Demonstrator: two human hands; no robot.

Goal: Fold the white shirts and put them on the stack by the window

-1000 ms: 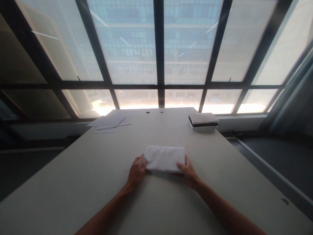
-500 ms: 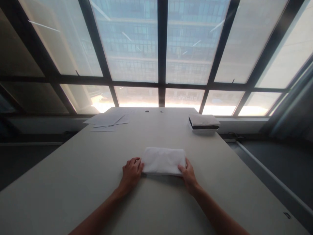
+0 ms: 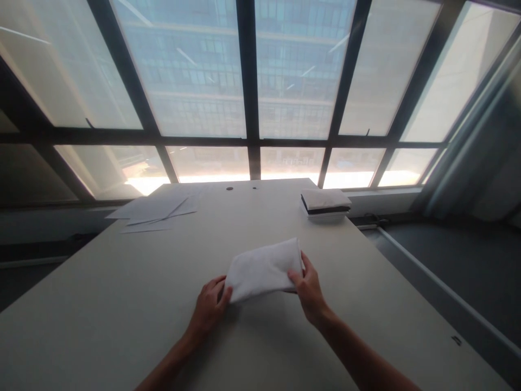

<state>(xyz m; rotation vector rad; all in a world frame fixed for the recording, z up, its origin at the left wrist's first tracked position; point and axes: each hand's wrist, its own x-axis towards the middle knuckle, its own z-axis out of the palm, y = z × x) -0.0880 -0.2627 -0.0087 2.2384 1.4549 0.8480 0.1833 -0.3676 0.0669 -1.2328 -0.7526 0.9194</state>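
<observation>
A folded white cloth (image 3: 264,268) is held just above the pale table (image 3: 122,304), tilted with its right end higher. My right hand (image 3: 308,290) grips its right edge, thumb on top and fingers underneath. My left hand (image 3: 209,308) pinches the cloth's lower left corner, fingers curled.
A stack of folded cloths (image 3: 325,203), white with a dark layer, sits at the far right of the table. Loose paper sheets (image 3: 152,210) lie at the far left. Large windows stand behind the table; the floor drops away to the right.
The cloth, flat on the table before, has been lifted and tilted, right end up. Both hands closed on its ends, and the view shifted right.
</observation>
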